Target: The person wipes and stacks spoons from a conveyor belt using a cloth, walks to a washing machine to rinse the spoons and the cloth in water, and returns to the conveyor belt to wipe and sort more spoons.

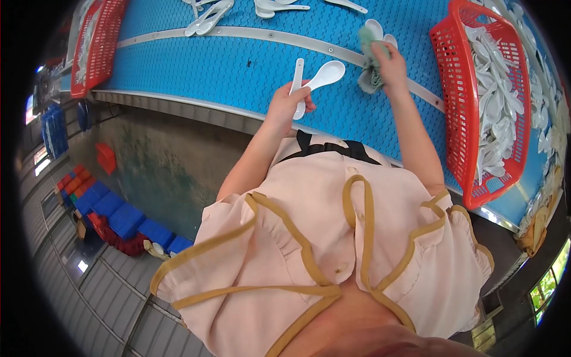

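My left hand (288,103) is closed around two white spoons. One, a bowl-ended spoon (328,74), points up and to the right; the handle of the other spoon (298,74) stands up from between the fingers. A grey-green cloth (372,62) is bunched in my right hand (391,67), whose fingers press on it from the right. Just above the cloth shows the bowl of a white spoon (374,28), its lower part hidden behind the cloth. Both hands are over the blue conveyor belt (220,65).
A red basket (464,119) full of white spoons (493,101) stands on the right; another red basket (100,47) is at the far left. Several spoons (215,16) lie along the belt's far side. A metal strip (270,35) crosses the belt. Blue crates (122,217) are on the floor at left.
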`<control>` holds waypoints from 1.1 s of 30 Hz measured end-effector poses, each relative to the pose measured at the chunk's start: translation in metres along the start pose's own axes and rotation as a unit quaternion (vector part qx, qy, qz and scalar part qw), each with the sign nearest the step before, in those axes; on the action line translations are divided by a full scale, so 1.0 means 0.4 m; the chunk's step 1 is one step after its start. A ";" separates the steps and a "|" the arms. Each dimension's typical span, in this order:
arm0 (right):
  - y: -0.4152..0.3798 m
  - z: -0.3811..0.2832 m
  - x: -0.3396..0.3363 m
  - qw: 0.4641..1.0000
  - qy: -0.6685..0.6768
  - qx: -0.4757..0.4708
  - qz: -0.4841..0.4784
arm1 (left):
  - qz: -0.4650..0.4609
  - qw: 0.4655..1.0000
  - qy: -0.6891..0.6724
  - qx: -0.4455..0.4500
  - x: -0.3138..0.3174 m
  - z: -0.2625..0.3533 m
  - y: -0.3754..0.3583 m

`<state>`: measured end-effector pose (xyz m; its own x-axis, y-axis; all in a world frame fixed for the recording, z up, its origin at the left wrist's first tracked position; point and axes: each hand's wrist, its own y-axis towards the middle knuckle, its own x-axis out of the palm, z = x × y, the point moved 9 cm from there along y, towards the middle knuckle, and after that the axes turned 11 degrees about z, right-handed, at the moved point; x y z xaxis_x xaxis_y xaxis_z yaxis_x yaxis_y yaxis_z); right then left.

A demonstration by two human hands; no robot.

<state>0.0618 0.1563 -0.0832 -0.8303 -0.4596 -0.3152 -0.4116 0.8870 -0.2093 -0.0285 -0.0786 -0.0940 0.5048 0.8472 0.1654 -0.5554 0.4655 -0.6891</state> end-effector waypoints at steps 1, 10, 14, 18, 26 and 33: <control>-0.032 0.052 0.019 0.944 0.250 0.211 -0.054 | -0.018 1.000 0.000 0.001 0.008 0.013 -0.013; -0.213 -0.018 0.056 0.945 0.181 0.155 -0.225 | -0.226 0.974 -0.016 -0.020 0.194 0.060 -0.056; -0.173 0.018 0.008 0.949 0.198 0.214 -0.121 | -0.248 0.933 -0.247 -0.087 0.211 0.078 -0.045; -0.184 0.018 -0.001 0.923 0.255 0.264 -0.111 | -0.233 0.918 -0.310 -0.086 0.231 0.097 -0.050; -0.261 -0.078 0.058 0.930 -0.202 -0.070 -0.300 | -0.120 0.985 -0.119 -0.021 0.197 0.024 0.045; -0.206 -0.036 0.010 0.912 0.242 0.203 -0.262 | -0.153 0.973 -0.153 0.078 0.196 0.146 0.033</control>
<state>0.0872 0.0820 -0.0538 -0.6693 -0.6544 0.3519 -0.7075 0.4166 -0.5709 -0.0350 0.0088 -0.0490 0.4542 0.6886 0.5652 -0.5161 0.7205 -0.4631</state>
